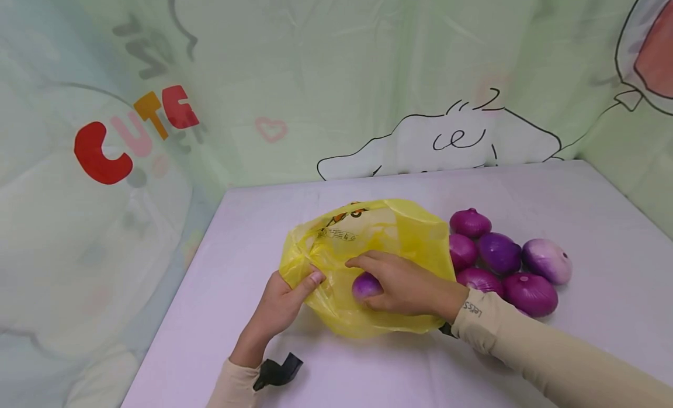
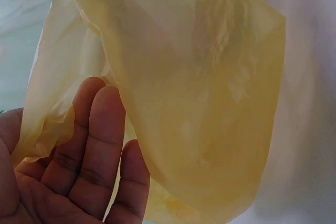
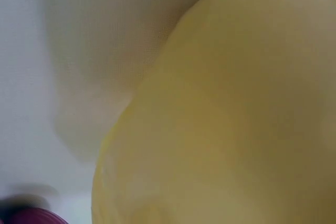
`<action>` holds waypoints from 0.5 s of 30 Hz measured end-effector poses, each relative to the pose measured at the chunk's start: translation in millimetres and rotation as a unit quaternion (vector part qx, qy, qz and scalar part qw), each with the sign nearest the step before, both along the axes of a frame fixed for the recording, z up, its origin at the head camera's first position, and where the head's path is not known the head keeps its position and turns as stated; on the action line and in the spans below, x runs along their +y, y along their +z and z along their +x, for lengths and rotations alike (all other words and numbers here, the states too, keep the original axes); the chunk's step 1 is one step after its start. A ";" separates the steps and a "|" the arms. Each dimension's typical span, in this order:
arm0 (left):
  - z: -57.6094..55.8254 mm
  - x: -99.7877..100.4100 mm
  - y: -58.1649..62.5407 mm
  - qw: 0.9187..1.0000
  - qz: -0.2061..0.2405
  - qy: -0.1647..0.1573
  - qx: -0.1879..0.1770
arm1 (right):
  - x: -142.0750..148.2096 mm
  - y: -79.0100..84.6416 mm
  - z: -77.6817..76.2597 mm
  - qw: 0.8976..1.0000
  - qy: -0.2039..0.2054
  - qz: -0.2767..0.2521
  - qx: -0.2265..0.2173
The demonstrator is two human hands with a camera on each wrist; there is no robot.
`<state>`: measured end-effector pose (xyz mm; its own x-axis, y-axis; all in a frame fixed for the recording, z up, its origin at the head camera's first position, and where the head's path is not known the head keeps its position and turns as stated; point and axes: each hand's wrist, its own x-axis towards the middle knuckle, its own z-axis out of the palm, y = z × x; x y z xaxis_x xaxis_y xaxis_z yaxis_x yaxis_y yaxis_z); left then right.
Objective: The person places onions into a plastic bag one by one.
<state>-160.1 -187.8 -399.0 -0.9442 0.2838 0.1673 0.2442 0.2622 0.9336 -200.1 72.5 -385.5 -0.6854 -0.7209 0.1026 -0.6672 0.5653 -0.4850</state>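
Observation:
A yellow plastic bag (image 1: pixel 420 232) is held with its mouth spread wide in the head view. My left hand (image 1: pixel 286 300) pinches the bag's left rim between thumb and fingers. In the left wrist view the bag film (image 2: pixel 194 108) hangs beside the fingers (image 2: pixel 105 129). Over the bag's mouth, my right hand (image 1: pixel 402 282) grips a purple onion (image 1: pixel 366 286), whose near side shows between fingers and thumb. The right wrist view is mostly filled by blurred yellow film (image 3: pixel 220 129), and the right hand is hidden there.
Several purple onions lie grouped on the white table (image 1: pixel 200 338) to the right of the bag, among them a paler onion (image 1: pixel 547 260) and a dark one (image 1: pixel 499 253). A printed cloth wall (image 1: pixel 326 75) stands behind the table. Black straps (image 1: pixel 278 371) hang at the wrist.

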 end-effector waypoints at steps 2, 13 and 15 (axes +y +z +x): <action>-0.1 -0.2 -0.1 1.000 -0.001 -0.001 0.002 | 0.1 -0.2 0.0 1.000 0.001 -0.001 0.001; -0.7 -0.6 -0.9 1.000 -0.007 0.005 0.014 | 4.8 10.6 5.6 1.000 -0.005 -0.017 0.000; -0.9 -0.7 -1.4 1.000 -0.007 0.003 0.017 | 7.2 13.1 6.7 1.000 -0.009 -0.023 0.002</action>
<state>-161.0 -188.5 -400.4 -0.9397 0.2810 0.1949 0.2740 0.2775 0.9208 -193.4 79.7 -372.5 -0.6972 -0.7035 0.1377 -0.6594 0.5540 -0.5082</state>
